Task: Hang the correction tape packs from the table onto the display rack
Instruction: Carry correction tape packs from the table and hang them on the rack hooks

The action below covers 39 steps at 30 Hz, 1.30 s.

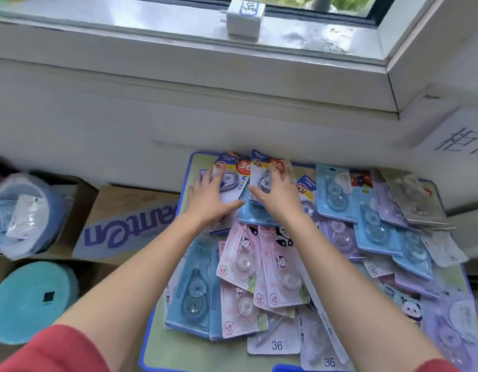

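**Fingers and hands at the far edge of the table.** The fingers (215, 176) of the left hand (208, 200) are shown spread apart and nearly straight, laid flat on the clear blister of a white correction tape pack (232, 174). The thumb is held out to the right, over the neighbouring packs.

The fingers (276, 171) of the right hand (279, 200) are likewise fanned and are laid over the face of a second white pack (260, 171). The thumb is set at that pack's near edge; whether it is hooked beneath the pack cannot be told.

Both palms are turned downward. Both forearms are extended forward, bare to the red sleeves (58, 350) seen at the near edge, and are drawn together so that the hands lie just beside each other.

The two packs lie at the far end of the table (152, 342), close to the wall. The rest of the heap of correction tape packs is spread across the table:

- pink panda packs (245, 264) lie between the forearms;
- blue packs (337, 194) lie to the right of the hands;
- purple packs (447, 331) lie at the near right.

A cardboard box (130, 221) and a teal round lid (31, 302) are seen to the left of the table. A white box (245, 20) is set on the window sill (152, 20) beyond.
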Motion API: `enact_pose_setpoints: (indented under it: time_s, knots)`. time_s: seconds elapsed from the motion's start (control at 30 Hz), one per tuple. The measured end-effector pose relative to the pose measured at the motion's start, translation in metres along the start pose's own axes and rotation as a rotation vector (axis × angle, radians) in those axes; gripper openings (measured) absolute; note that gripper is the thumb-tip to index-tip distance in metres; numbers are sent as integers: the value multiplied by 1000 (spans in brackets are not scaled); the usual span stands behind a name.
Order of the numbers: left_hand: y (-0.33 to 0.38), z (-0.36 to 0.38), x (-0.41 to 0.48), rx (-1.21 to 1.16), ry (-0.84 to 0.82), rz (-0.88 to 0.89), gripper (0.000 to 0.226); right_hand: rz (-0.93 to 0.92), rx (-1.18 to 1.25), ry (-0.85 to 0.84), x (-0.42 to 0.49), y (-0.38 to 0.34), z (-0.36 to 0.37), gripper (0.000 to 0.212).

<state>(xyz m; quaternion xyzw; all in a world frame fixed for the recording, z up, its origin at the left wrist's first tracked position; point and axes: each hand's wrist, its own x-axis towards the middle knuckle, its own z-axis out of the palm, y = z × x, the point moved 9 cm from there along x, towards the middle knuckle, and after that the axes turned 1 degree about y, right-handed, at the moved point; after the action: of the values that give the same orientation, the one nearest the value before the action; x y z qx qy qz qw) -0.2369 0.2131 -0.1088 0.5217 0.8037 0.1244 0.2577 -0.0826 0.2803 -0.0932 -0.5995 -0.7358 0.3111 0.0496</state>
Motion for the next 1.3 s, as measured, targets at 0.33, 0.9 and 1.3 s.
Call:
enact_pose_setpoints:
  time_s: [0.33, 0.9, 1.3]
  knots:
    - [-14, 0, 5, 1, 36, 2, 93, 123, -17, 57, 7, -1, 6, 78]
    - [16, -9, -78, -35, 214, -26, 88, 141, 17, 231, -102, 49, -28, 82]
    - [109, 62, -246, -19, 236, 264, 86, 220, 62, 386, -309, 171, -41, 81]
